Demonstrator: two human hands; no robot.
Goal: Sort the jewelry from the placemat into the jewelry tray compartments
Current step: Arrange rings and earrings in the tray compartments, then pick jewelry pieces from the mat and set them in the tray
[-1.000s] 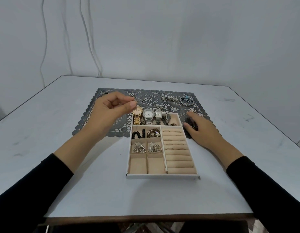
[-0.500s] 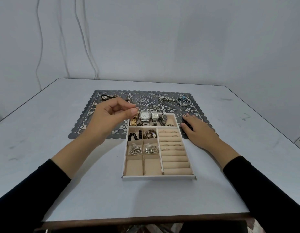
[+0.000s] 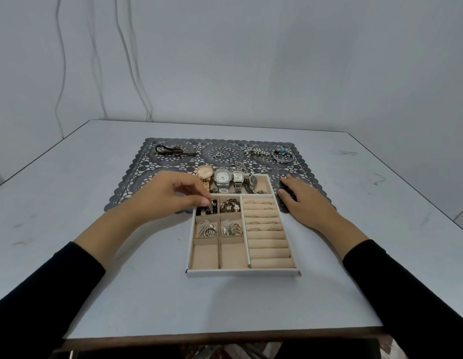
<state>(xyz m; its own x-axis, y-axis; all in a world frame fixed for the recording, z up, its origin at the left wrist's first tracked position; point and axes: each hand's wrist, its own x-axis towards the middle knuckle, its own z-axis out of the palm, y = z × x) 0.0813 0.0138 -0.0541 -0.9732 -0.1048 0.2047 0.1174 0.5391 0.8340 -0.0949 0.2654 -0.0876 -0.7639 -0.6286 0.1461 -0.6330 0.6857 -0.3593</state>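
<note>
A beige jewelry tray (image 3: 242, 272) sits mid-table, its far end on a dark lace placemat (image 3: 137, 185). My left hand (image 3: 173, 195) hovers over the tray's upper-left small compartment, where black beads (image 3: 205, 209) lie, and pinches a small metal piece (image 3: 212, 202) between thumb and fingertips. My right hand (image 3: 305, 200) lies flat on the placemat just right of the tray, fingers straight, beside a dark bracelet (image 3: 286, 189). Watches (image 3: 221, 177) fill the tray's far row. Rings sit in the ring rolls (image 3: 261, 216). On the placemat lie a black cord piece (image 3: 170, 150), a pearl bracelet (image 3: 256, 152) and a bangle (image 3: 283, 155).
Silver hoops (image 3: 208, 229) fill the two middle small compartments; the two nearest small compartments (image 3: 217, 253) hold nothing. The grey table's front edge (image 3: 225, 332) is near me. A wall with hanging cables (image 3: 126, 60) stands behind the table.
My left hand has come down and toward me from above the gold watch to the black-bead compartment, still pinching the small piece. My right hand stays put.
</note>
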